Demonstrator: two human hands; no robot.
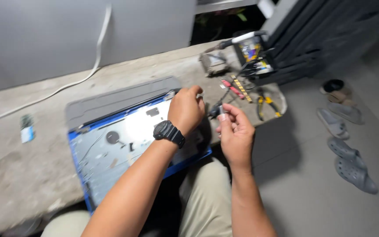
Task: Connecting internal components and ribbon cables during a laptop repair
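An opened laptop shell [110, 145] with a blue rim and a shiny inner surface lies on a concrete ledge over my lap. My left hand [186, 109], with a black wristwatch on its wrist, hovers closed above the shell's right far corner, its fingertips pinched together. My right hand [235, 129] is just to the right, its fingers curled on a small silvery part [221, 110] held between thumb and forefinger. What the left fingertips pinch is too small to tell.
A grey lid panel [119, 98] lies behind the shell. Pliers with yellow handles [266, 105], red and yellow tools [235, 89], a metal heat sink [213, 62] and a tool box [253, 52] sit at the ledge's right end. Sandals [352, 162] lie on the floor. A white cable [66, 83] crosses the ledge.
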